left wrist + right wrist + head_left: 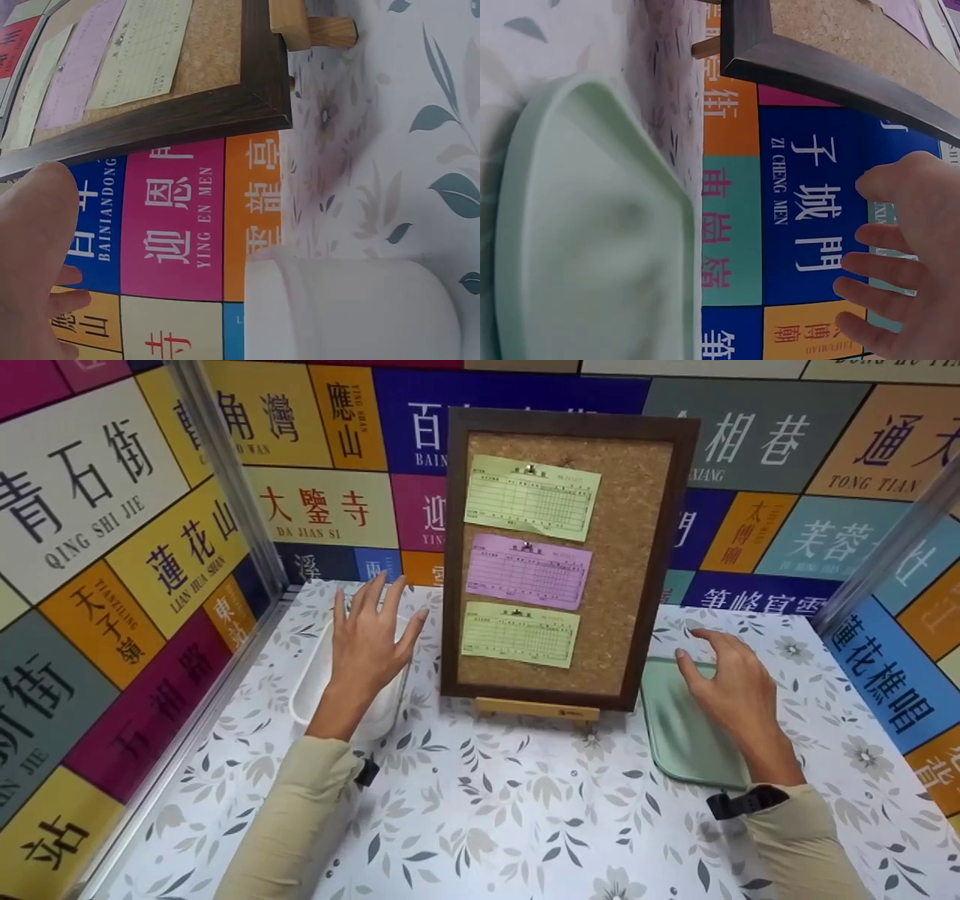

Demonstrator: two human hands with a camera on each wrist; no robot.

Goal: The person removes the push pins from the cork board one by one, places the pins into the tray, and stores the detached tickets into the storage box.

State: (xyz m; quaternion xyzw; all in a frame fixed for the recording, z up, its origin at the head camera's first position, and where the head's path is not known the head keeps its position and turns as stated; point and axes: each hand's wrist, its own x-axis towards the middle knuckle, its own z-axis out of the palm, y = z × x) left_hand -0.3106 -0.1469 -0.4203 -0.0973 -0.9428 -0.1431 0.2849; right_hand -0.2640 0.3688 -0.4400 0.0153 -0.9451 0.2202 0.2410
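Observation:
In the head view, a cork board [637,547] in a dark wooden frame leans on a small wooden easel [536,711]. Pinned down its left side are a green paper slip [531,502], a purple slip [527,574] and a second green slip [519,636]. My left hand [371,637], fingers spread, is over a white tray [306,690] left of the board. My right hand [735,690] hovers above a green tray [686,742] on the right, its fingers relaxed. Neither hand holds anything. In the left wrist view, my thumb shows close to the frame's edge.
A white tablecloth [480,810] with a leaf pattern covers the table. Colourful panels with Chinese place names [322,506] line the walls behind and at both sides. Metal corner posts [232,472] stand at left and right.

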